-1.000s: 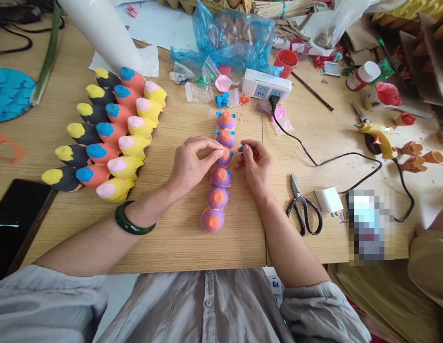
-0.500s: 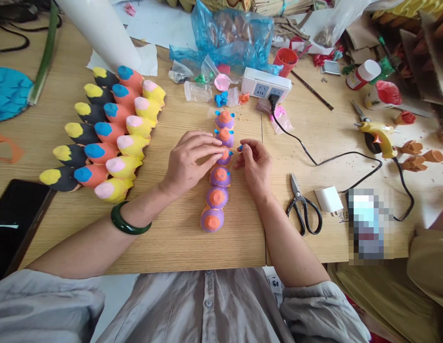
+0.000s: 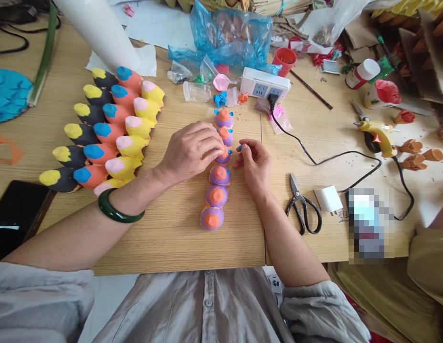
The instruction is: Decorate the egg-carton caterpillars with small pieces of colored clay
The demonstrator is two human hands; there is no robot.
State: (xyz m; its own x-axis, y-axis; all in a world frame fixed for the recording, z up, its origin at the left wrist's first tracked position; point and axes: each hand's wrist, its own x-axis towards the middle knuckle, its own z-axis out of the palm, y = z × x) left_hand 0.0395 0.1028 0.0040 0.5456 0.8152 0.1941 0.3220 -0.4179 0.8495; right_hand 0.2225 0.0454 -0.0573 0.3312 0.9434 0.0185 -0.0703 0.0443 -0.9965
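Observation:
A caterpillar-like row of purple egg-carton cups with orange tops (image 3: 217, 188) lies lengthwise on the wooden table (image 3: 178, 238). Small blue bits stick to its far cups. My left hand (image 3: 191, 150) rests over the third cup from the far end, fingers curled and pressed on it. My right hand (image 3: 255, 162) is just right of that row, fingers pinched on a tiny blue piece (image 3: 239, 148).
Painted egg-carton cones in black, orange and yellow (image 3: 103, 131) lie at the left. A power strip (image 3: 265, 85), blue plastic bag (image 3: 230, 35), scissors (image 3: 303, 207), glue gun (image 3: 378, 136), a phone (image 3: 14, 214) and a white cone (image 3: 100, 33) surround the work spot.
My left hand has slid up and to the right, now covering the third cup instead of touching it with fingertips. My right hand has barely moved.

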